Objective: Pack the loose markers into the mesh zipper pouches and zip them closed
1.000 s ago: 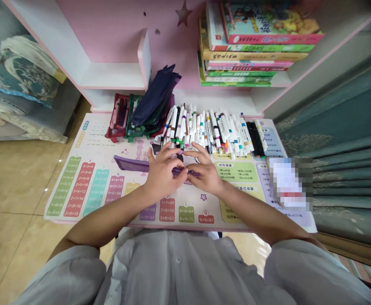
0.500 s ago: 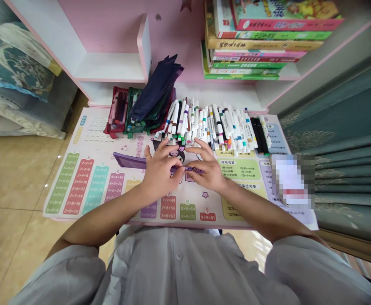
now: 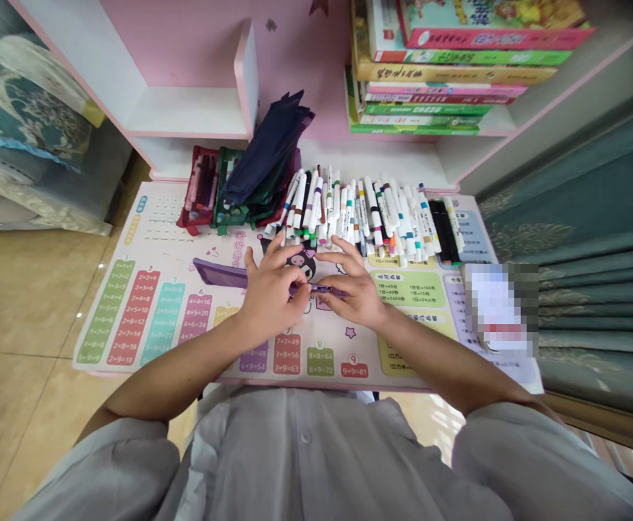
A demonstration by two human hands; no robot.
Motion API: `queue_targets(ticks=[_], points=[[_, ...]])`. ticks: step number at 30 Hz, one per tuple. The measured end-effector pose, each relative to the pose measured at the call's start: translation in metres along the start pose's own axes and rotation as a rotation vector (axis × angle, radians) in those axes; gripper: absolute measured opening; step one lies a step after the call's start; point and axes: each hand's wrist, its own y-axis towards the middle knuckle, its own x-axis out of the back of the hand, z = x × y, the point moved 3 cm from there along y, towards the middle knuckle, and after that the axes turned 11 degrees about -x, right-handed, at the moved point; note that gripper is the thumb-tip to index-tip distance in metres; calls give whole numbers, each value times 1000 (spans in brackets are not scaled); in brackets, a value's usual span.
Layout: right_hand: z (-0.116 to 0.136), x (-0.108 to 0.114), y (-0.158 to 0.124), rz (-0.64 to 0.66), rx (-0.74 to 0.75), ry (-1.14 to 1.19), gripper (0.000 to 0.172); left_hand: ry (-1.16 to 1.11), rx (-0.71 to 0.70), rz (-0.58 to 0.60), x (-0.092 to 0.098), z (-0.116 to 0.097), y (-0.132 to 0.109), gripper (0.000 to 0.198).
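A flat purple zip pouch (image 3: 221, 273) stands on its edge over the desk, its left end showing a see-through panel. My left hand (image 3: 275, 289) pinches the pouch's upper edge between thumb and index finger, the other fingers raised. Close beside it, my right hand (image 3: 355, 291) grips the same edge near the pouch's right end. The two hands cover the middle of the pouch. Just beyond my fingers lies a wide heap of white markers (image 3: 373, 213) with coloured bands.
At the back left are a red pouch (image 3: 190, 213) of pens, a green pouch (image 3: 223, 217) and a folded navy pouch (image 3: 265, 155). Black markers (image 3: 442, 231) lie right of the heap. Stacked books (image 3: 457, 76) fill the right shelf. A blurred-out object (image 3: 498, 307) sits at the desk's right edge.
Both hands hold nearly the same place on the pouch. The left finger and thumb have shifted very slightly left; nothing else has visibly moved.
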Motion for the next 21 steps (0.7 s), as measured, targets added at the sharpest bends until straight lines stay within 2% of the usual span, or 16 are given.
queue_targets(ticks=[14, 21], points=[[-2, 1, 1, -3, 5, -27, 13, 25, 12, -20, 5, 2, -1, 18], [-2, 1, 0, -19, 28, 4, 7, 26, 22, -14, 7, 4, 0, 17]])
